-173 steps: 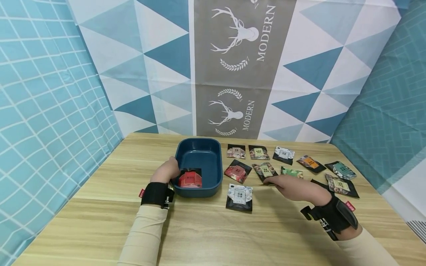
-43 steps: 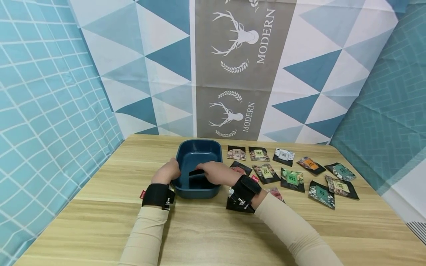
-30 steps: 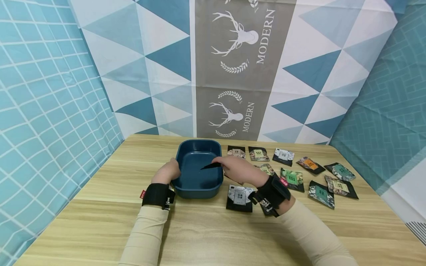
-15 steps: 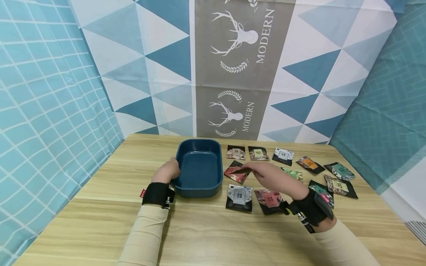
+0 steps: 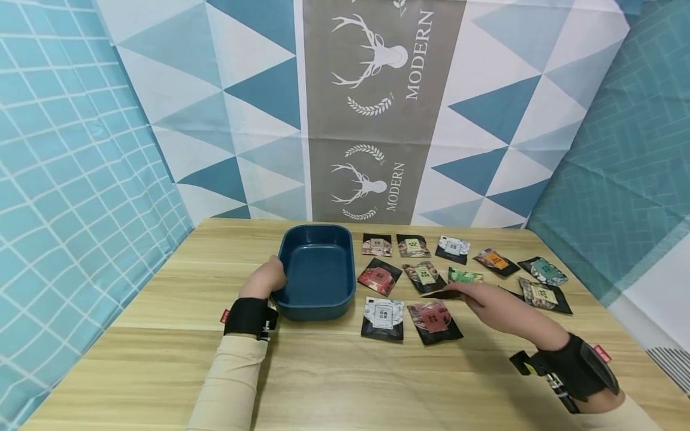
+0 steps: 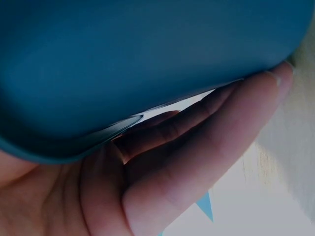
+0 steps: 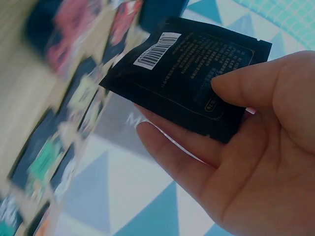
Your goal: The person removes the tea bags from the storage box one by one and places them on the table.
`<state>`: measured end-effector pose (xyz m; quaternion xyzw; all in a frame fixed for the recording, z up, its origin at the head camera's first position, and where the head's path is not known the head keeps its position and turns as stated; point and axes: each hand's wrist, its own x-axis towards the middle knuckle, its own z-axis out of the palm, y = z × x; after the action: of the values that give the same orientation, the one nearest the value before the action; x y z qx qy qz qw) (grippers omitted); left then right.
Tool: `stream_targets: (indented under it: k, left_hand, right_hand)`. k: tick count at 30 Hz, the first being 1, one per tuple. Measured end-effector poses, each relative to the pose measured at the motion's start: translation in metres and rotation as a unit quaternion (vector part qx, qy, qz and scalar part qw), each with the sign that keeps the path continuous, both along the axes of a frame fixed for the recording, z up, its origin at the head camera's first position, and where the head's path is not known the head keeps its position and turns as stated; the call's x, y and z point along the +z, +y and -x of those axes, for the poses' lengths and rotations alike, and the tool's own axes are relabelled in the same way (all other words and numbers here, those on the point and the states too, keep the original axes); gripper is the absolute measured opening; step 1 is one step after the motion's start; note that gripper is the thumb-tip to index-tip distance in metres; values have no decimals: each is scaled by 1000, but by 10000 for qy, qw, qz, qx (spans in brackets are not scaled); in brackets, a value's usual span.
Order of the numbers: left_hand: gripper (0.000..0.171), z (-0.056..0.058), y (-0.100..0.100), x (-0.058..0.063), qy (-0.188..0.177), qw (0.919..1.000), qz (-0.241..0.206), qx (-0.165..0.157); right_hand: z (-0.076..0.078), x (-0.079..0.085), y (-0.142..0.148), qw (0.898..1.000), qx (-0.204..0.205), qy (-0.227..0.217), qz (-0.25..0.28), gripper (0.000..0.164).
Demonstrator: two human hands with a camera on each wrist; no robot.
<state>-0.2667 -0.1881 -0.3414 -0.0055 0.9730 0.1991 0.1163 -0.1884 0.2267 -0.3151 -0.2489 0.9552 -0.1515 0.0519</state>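
Note:
My left hand [image 5: 264, 278] grips the left side of a dark blue rectangular container [image 5: 345, 305]. In the left wrist view its fingers [image 6: 197, 162] lie along the container wall [image 6: 147, 54]; the thumb is mostly hidden. My right hand [image 5: 504, 311] pinches a flat black sachet [image 5: 444, 294], seen nearly edge-on over the table. The right wrist view shows the black sachet [image 7: 182, 73] with its barcode and printed back up, thumb on top and fingers beneath. Just in front of it lie a dark-red-labelled sachet [image 5: 433, 321] and a white-labelled one [image 5: 383, 317].
Behind these lie a red sachet [image 5: 380, 276], a yellow-labelled one [image 5: 424, 275] and a green one [image 5: 465, 275], partly hidden by my hand. Several more are spread along the back and right of the wooden table [image 5: 323, 377]. A patterned cloth [image 5: 366, 120] hangs behind.
My right hand has lifted the black sachet out of the container and carried it right. A dark-red-labelled sachet now lies beside the white-labelled one. My left hand has stayed at the container.

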Motion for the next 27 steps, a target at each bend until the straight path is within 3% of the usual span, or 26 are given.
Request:
stream_targets:
  k: [9, 20, 27]
  left_hand:
    - [59, 2, 3, -1, 22, 10000, -83, -41]
    - [63, -2, 1, 2, -67, 9999, -134, 62]
    - [64, 1, 2, 1, -145, 9997, -190, 89]
  right_hand:
    - [-15, -20, 42, 9988, -458, 122, 110, 36]
    - [-25, -44, 59, 9972, -544, 496, 119, 36]
    - [-33, -55, 63, 9970, -743, 184, 63, 35]
